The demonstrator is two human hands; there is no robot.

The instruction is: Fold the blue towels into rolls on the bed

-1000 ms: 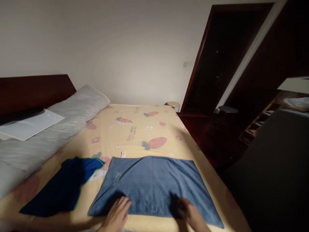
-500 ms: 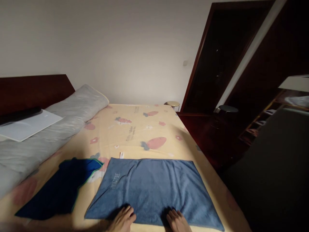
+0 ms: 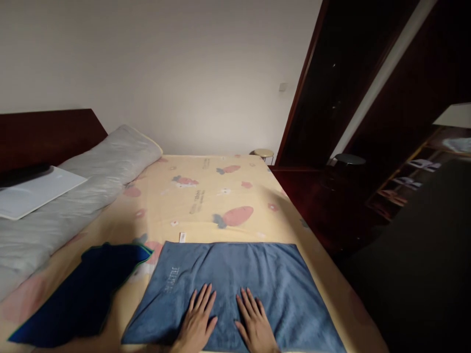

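A blue-grey towel [image 3: 294,289] lies spread on the bed, with stitched lettering at its left and a small white tag on its far edge. My left hand [image 3: 198,316] rests flat on it, left of the middle, fingers apart. Just to the right, my right hand [image 3: 253,314] also lies palm down on the towel with fingers stretched out. Neither hand grips anything. Light wrinkles run through the cloth, mostly on the right side. A darker blue cloth [image 3: 79,289] with a green edge lies on the left, apart from the towel.
The yellow patterned bed sheet [image 3: 206,215] stretches to the wall. A grey quilt [image 3: 106,166] lies by the dark headboard [image 3: 47,132], carrying a white board [image 3: 40,191]. Beyond the bed's right side are a round stool [image 3: 349,159] and a shelf rack [image 3: 415,171].
Both hands have moved forward from the towel's near edge onto its surface. Their curled fingers have straightened and now lie flat. The view has shifted slightly.
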